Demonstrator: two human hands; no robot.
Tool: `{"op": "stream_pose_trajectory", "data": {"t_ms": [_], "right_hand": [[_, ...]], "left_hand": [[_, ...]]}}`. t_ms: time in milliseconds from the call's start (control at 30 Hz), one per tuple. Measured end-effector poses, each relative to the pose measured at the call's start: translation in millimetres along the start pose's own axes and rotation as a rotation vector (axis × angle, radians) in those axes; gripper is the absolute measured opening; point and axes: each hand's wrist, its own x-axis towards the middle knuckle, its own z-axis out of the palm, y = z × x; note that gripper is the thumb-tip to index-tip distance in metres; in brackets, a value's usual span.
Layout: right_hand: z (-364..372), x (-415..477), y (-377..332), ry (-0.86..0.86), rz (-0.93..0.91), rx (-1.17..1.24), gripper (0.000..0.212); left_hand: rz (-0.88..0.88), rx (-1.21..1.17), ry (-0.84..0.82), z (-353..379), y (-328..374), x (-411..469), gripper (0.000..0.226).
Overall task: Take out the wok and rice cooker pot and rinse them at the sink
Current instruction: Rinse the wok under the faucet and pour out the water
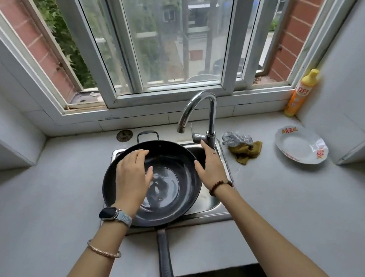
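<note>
Wok in the sink, rinse about to begin

I have the wok point(180, 177) out and sitting across the sink point(210, 215), its long handle point(164, 254) sticking back over the counter edge toward me. My left hand point(134, 174) hovers flat over the bowl with its fingers loose and spread, gripping nothing. My right hand point(209, 169) is also spread, and its forefinger reaches up to the lever of the tap point(210, 114). I see no water coming from the spout. The pan's floor has a sheen, but I cannot tell whether it is wet. I judge the task under halfway: the wok is fetched but not yet rinsed. The rice cooker pot is nowhere in view, so it has yet to be taken out and rinsed. A cloth point(246, 152) lies just right of the tap.
</note>
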Motion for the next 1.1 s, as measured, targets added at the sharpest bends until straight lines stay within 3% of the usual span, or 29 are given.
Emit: {"op": "stream_pose_trajectory", "data": {"t_ms": [300, 767, 1100], "right_hand": [[9, 91, 28, -0.253, 0.035, 0.185, 0.067], [44, 150, 42, -0.338, 0.023, 0.154, 0.053], [53, 155, 44, -0.397, 0.004, 0.109, 0.064]], "left_hand": [[-0.157, 0.103, 0.039, 12, 18, 44, 0.043], [-0.286, 0.152, 0.042, 17, 17, 55, 0.043], [-0.327, 0.157, 0.058, 11, 4, 38, 0.041]]}}
